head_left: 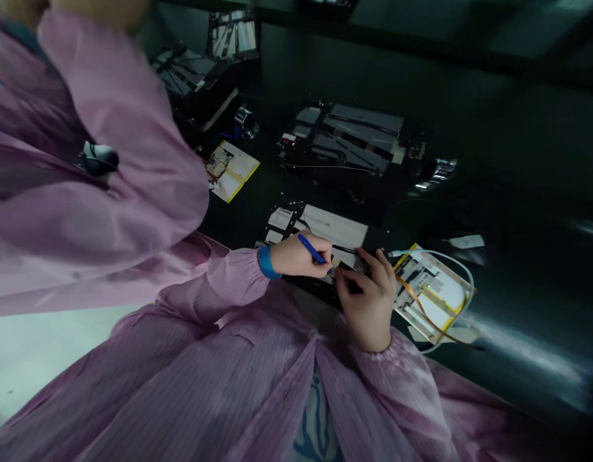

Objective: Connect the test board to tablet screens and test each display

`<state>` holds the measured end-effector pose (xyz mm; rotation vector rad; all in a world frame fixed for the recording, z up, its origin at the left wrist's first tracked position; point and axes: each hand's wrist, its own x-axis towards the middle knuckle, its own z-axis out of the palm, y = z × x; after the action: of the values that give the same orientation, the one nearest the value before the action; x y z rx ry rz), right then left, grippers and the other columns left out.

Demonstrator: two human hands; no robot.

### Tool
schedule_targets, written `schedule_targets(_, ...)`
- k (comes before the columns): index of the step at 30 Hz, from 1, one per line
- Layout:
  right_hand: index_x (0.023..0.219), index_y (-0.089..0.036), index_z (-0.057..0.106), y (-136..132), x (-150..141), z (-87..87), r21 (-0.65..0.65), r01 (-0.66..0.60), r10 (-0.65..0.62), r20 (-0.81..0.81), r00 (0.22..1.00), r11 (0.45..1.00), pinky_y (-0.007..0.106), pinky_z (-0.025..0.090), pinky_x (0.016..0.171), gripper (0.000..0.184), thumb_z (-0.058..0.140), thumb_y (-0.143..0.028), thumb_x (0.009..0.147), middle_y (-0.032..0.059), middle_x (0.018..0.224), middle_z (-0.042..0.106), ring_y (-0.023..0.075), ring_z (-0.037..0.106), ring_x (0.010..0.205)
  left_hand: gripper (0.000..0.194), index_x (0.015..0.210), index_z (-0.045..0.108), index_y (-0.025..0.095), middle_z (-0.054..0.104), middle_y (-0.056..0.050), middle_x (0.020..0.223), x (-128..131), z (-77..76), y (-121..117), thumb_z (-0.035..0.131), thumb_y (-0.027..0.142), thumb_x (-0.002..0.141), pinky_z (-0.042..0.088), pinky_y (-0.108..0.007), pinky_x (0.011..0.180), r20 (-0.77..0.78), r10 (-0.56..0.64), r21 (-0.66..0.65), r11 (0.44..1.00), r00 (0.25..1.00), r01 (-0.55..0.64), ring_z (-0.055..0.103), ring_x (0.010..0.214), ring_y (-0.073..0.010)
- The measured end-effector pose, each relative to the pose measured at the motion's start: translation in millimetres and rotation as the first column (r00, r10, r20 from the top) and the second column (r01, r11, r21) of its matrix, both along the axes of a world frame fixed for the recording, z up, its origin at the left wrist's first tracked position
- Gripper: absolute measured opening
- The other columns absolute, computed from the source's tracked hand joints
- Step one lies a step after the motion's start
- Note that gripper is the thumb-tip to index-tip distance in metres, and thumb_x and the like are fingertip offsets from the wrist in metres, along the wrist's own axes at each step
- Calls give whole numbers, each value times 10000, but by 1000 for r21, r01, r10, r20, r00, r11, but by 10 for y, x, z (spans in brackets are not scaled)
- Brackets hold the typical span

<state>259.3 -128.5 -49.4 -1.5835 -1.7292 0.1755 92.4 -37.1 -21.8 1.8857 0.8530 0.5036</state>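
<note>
Blue tool (310,249): gripped in my left hand (295,256); probably light, stiff.
Right hand (369,296): at its four o'clock; whether pinching, I can't tell.
Open device (339,230): under both; likely fragile, hold edges.

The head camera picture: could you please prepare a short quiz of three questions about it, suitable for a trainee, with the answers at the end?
1. Choose one. The left hand holds:
a) a white cup
b) a blue pen-shaped tool
c) a hammer

2. True or false? The blue wristband is on the right wrist.

3. Fill in the colour: the white panel to the right of the right hand has ____ edging.

Key:
1. b
2. False; it is on the left wrist.
3. yellow
</note>
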Motion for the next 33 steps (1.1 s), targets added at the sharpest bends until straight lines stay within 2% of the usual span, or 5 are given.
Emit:
schedule_targets(4, 768, -209, 701, 4, 25, 27, -21, -39, 39, -31, 999, 999, 587, 436, 983, 73, 634, -196, 796, 92, 1189, 630, 329, 480, 1262, 147, 601, 522, 150, 561, 27, 565, -6, 15, 4, 618, 176, 709, 359, -176, 524, 50, 30, -32, 999, 998, -29, 488, 524, -68)
schedule_targets(8, 812, -209, 700, 2, 54, 46, -43, -63, 60, -56, 997, 997, 600, 422, 1001, 105, 599, -182, 802, 96, 1204, 618, 329, 464, 1279, 161, 599, 511, 149, 569, 23, 584, 8, 19, -4, 622, 178, 712, 362, -179, 538, 47, 8, -28, 1000, 999, -7, 496, 545, -70)
schedule_targets(12, 829, -197, 693, 8, 62, 40, -29, -66, 65, -46, 997, 997, 592, 441, 993, 93, 605, -180, 809, 105, 1143, 629, 328, 480, 1263, 154, 600, 509, 149, 565, 31, 579, 23, 3, -11, 624, 150, 702, 360, -179, 541, 4, 5, -19, 1000, 1000, -5, 488, 541, -67)
schedule_targets(18, 833, -178, 686, 21, 54, 34, -2, -62, 62, -21, 998, 998, 595, 453, 980, 81, 606, -178, 819, 122, 1093, 632, 336, 510, 1228, 147, 602, 516, 149, 559, 33, 566, 21, 7, -12, 618, 150, 708, 358, -176, 539, 28, 10, 12, 1000, 1000, -11, 474, 519, -62)
schedule_targets(33, 828, -190, 690, 13, 42, 30, -8, -46, 45, -22, 999, 999, 631, 425, 984, 84, 610, -175, 811, 117, 1102, 632, 341, 499, 1240, 130, 617, 549, 148, 594, 25, 586, 26, 14, -8, 640, 158, 709, 373, -172, 541, 8, 1, -14, 1000, 1000, -1, 499, 529, -65)
